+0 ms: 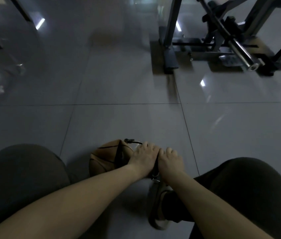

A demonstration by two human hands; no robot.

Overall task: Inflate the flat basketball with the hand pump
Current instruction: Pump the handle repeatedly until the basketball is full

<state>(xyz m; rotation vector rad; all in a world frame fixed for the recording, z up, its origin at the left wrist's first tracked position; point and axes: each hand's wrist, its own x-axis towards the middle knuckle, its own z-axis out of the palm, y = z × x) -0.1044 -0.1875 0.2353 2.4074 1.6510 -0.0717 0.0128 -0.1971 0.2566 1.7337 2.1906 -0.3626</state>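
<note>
Flat basketball: lower centre, creased, on tiled floor. Hand pump: just right of the ball. Left hand, right hand: side by side, both grasping the pump.

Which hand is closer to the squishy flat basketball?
Left. The left hand sits against the edge of the basketball, gripping the hand pump. The right hand grips it too, just beyond the left hand and farther from the ball.
</note>
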